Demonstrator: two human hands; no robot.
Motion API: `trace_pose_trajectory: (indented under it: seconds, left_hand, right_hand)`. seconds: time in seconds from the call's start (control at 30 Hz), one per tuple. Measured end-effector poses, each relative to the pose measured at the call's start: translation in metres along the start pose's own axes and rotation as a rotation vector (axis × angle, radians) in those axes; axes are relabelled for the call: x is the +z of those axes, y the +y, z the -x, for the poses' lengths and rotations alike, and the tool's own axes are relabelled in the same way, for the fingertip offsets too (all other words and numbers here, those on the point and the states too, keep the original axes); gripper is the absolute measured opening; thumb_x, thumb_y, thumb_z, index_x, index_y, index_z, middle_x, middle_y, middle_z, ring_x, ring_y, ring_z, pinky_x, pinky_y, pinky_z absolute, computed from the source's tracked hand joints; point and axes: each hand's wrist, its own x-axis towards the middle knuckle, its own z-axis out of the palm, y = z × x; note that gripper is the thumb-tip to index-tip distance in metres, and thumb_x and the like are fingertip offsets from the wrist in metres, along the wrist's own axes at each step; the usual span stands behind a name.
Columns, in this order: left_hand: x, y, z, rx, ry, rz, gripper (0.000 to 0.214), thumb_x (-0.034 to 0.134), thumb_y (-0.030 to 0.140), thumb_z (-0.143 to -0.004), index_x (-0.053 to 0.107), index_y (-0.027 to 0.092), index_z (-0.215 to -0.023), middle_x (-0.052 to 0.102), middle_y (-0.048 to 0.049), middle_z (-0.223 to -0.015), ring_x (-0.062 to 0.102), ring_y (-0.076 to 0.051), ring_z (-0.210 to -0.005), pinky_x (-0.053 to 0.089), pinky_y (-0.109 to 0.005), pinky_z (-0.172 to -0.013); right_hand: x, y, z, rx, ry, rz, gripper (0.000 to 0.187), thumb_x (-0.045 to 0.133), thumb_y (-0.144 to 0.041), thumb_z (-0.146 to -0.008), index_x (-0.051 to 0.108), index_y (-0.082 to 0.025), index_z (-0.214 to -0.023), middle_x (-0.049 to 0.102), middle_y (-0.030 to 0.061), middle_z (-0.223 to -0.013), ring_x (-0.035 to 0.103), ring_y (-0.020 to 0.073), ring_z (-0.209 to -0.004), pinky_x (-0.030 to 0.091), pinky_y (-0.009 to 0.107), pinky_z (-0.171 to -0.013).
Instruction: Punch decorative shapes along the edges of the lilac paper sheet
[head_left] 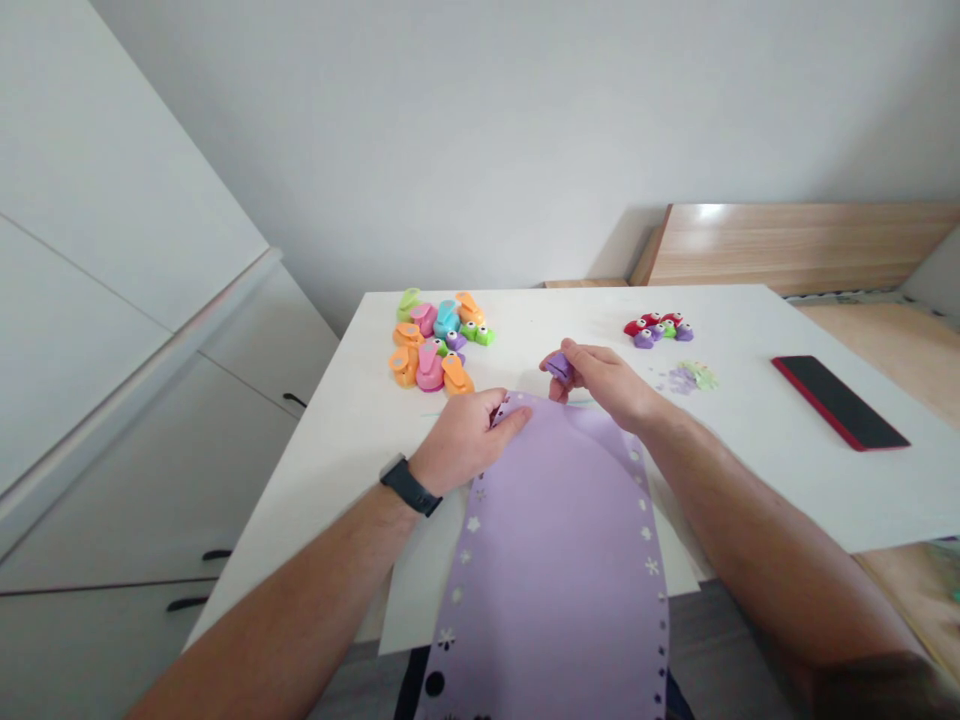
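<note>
A long purple paper sheet (pixel 555 560) with small punched shapes along both edges lies on the white table (pixel 750 440) and hangs toward me. My left hand (pixel 465 440), a black band on its wrist, pinches the sheet's far left corner. My right hand (pixel 604 380) is closed on a small purple paper punch (pixel 559 366) just past the sheet's far edge.
A heap of coloured paper punches (pixel 439 340) sits at the table's far left. A smaller group of red, green and purple punches (pixel 660 328) lies far right, with paper cut-outs (pixel 690 378) in front. A red-edged phone (pixel 840 402) lies right. White cabinets (pixel 112 400) stand left.
</note>
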Motion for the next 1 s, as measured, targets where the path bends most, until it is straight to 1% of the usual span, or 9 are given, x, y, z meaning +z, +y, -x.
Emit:
trace_pose_trajectory:
  seconds: [0.2,0.33,0.43,0.5,0.53,0.63,0.77,0.9,1.0]
  left_hand:
    - [-0.001,0.0,0.0,0.012,-0.013,-0.015,0.038,0.056,0.05,-0.099,0.062,0.018,-0.078,0.059,0.0026,-0.066,0.047,-0.013,-0.058,0.027,-0.029,-0.055]
    - [0.0,0.0,0.001,0.04,0.024,-0.075,0.037,0.058,0.048,-0.099,0.062,0.019,-0.076,0.055,0.0036,-0.061,0.047,-0.013,-0.055,0.029,-0.029,-0.054]
    - [0.002,-0.001,0.001,0.093,0.097,-0.067,0.028,0.063,0.046,-0.097,0.071,0.019,-0.1,0.07,-0.0003,-0.078,0.061,-0.015,-0.068,0.042,-0.028,-0.062]
    - [0.004,-0.003,0.001,0.139,0.163,-0.055,0.033,0.067,0.045,-0.096,0.071,0.02,-0.117,0.076,-0.0045,-0.099,0.068,-0.019,-0.085,0.05,-0.03,-0.073]
    - [0.006,-0.003,0.0,0.167,0.202,-0.058,0.035,0.068,0.044,-0.095,0.07,0.02,-0.121,0.076,-0.0061,-0.106,0.07,-0.02,-0.092,0.052,-0.031,-0.077]
    - [0.008,-0.004,-0.001,0.279,0.328,-0.104,0.031,0.073,0.039,-0.094,0.071,0.019,-0.117,0.075,-0.0081,-0.11,0.069,-0.023,-0.102,0.055,-0.035,-0.087]
    - [0.009,-0.002,0.001,0.425,0.443,-0.165,0.019,0.073,0.031,-0.095,0.073,0.019,-0.11,0.074,-0.0075,-0.103,0.069,-0.022,-0.099,0.055,-0.037,-0.09]
    - [0.009,0.001,0.003,0.498,0.463,-0.206,0.013,0.071,0.028,-0.097,0.075,0.019,-0.104,0.074,-0.0064,-0.097,0.068,-0.019,-0.091,0.055,-0.034,-0.084]
    - [0.01,0.001,0.002,0.511,0.462,-0.228,0.011,0.071,0.028,-0.097,0.076,0.019,-0.101,0.074,-0.0054,-0.094,0.068,-0.018,-0.088,0.054,-0.033,-0.082]
  right_hand:
    - [-0.002,-0.001,-0.001,0.003,0.063,-0.018,0.065,0.051,-0.078,-0.094,0.068,-0.015,-0.093,0.074,0.0096,-0.075,0.066,0.0191,-0.065,0.053,0.035,-0.071]
    - [-0.003,-0.003,0.0,0.015,0.049,-0.036,0.066,0.049,-0.077,-0.095,0.068,-0.014,-0.091,0.073,0.0098,-0.073,0.064,0.0181,-0.061,0.051,0.033,-0.066]
    - [-0.001,-0.005,0.001,0.015,0.02,-0.049,0.063,0.049,-0.073,-0.098,0.069,-0.014,-0.092,0.074,0.0094,-0.072,0.063,0.0168,-0.058,0.046,0.032,-0.061]
    - [0.001,-0.007,0.002,0.022,0.003,-0.052,0.061,0.047,-0.07,-0.1,0.07,-0.013,-0.092,0.074,0.0095,-0.072,0.061,0.0157,-0.056,0.043,0.031,-0.059]
    - [0.002,-0.007,0.002,0.029,-0.005,-0.054,0.06,0.047,-0.068,-0.101,0.07,-0.013,-0.091,0.074,0.0095,-0.072,0.06,0.0152,-0.056,0.041,0.03,-0.057]
    - [0.007,-0.006,0.004,0.061,-0.035,-0.056,0.058,0.045,-0.064,-0.103,0.07,-0.013,-0.091,0.074,0.0091,-0.07,0.059,0.0143,-0.054,0.037,0.03,-0.055]
    - [0.015,-0.005,0.006,0.079,-0.095,-0.066,0.057,0.043,-0.062,-0.104,0.071,-0.014,-0.093,0.075,0.0085,-0.073,0.06,0.0139,-0.055,0.036,0.03,-0.055]
    - [0.023,-0.006,0.009,0.049,-0.142,-0.04,0.06,0.042,-0.062,-0.104,0.071,-0.014,-0.081,0.07,0.0059,-0.064,0.057,0.0127,-0.054,0.035,0.029,-0.055]
    - [0.026,-0.007,0.009,0.043,-0.148,-0.03,0.062,0.041,-0.062,-0.104,0.07,-0.014,-0.079,0.068,0.0047,-0.062,0.056,0.0125,-0.054,0.036,0.029,-0.056]
